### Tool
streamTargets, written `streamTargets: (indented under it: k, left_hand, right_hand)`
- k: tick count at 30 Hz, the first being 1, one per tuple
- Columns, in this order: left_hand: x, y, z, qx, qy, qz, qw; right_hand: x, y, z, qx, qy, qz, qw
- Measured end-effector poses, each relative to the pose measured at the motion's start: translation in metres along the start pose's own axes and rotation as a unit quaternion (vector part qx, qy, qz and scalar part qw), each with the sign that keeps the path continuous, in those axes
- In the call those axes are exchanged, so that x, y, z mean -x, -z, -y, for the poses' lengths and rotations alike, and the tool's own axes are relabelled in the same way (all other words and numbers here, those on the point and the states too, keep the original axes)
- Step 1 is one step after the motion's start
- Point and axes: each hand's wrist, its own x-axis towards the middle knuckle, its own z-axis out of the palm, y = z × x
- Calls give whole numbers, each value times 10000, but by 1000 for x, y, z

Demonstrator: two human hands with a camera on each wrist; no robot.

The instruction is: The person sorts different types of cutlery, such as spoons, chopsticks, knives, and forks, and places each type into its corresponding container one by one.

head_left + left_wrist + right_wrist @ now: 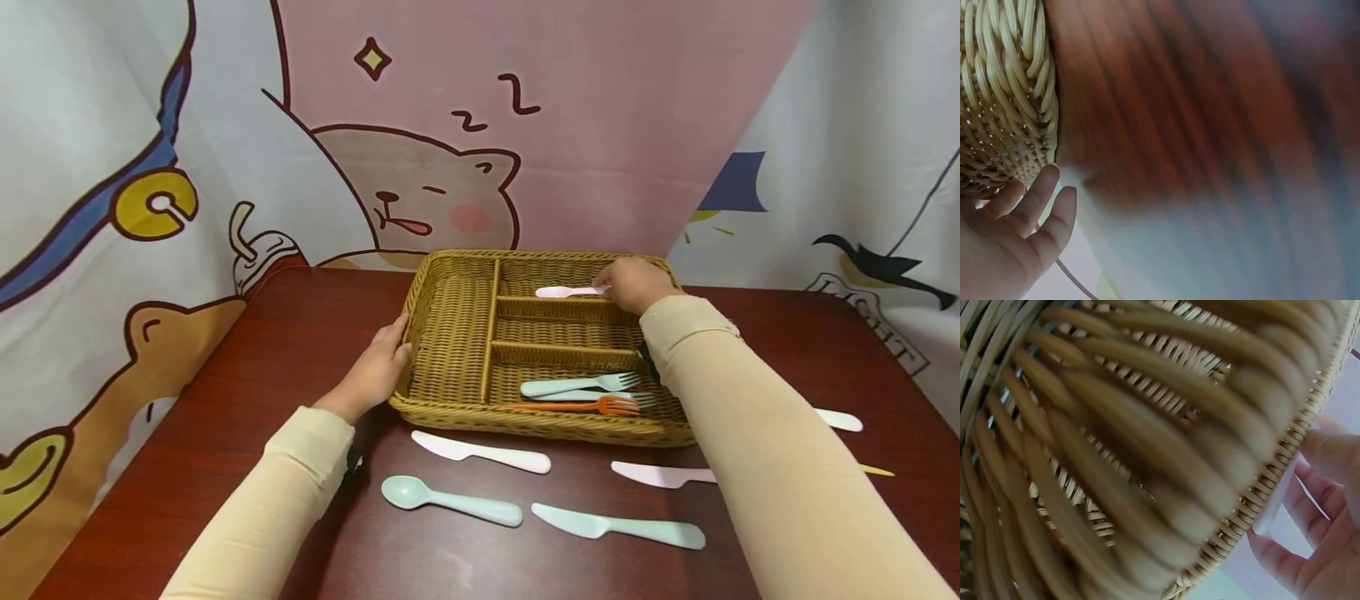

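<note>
A brown wicker tray (pixel 450 412) with dividers stands on the table. At its left side my left hand (pixel 375 371) holds the edge, thumb at the rim and fingers along the outer wall. My right hand (pixel 636 283) pinches a pale pink utensil (pixel 564 292) over the back right compartment; its rounded handle end points left, and its other end is hidden by the hand. In the right wrist view the wicker wall covers most of the pink utensil (pixel 1272 503). Two mint green forks (pixel 558 387) and an orange fork (pixel 600 406) lie in the front compartment.
In front of the tray lie a white knife (pixel 487 452), a mint green spoon (pixel 465 504), a mint green knife (pixel 622 527) and a pink knife (pixel 660 475). Partly behind the right sleeve are a white handle (pixel 843 419) and a yellow tip (pixel 876 470). A printed curtain (pixel 600 125) hangs behind.
</note>
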Motion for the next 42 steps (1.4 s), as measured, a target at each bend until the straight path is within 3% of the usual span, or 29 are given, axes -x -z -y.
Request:
streamTargets:
  k: [8, 15, 26, 42]
  left_hand:
    - [-1, -1, 1, -24, -70, -62, 10000]
    - [0, -1, -1, 10, 31, 11, 10000]
    - [-1, -1, 0, 37, 53, 41, 10000]
    - [0, -1, -2, 63, 69, 53, 9999]
  right_hand:
    - [-3, -1, -1, -57, -118, 125, 9998]
    - [2, -1, -3, -781, -94, -51, 9969]
    - [17, 20, 7, -2152, 33, -647, 9744]
    - [51, 25, 41, -2933, 164, -973, 9509]
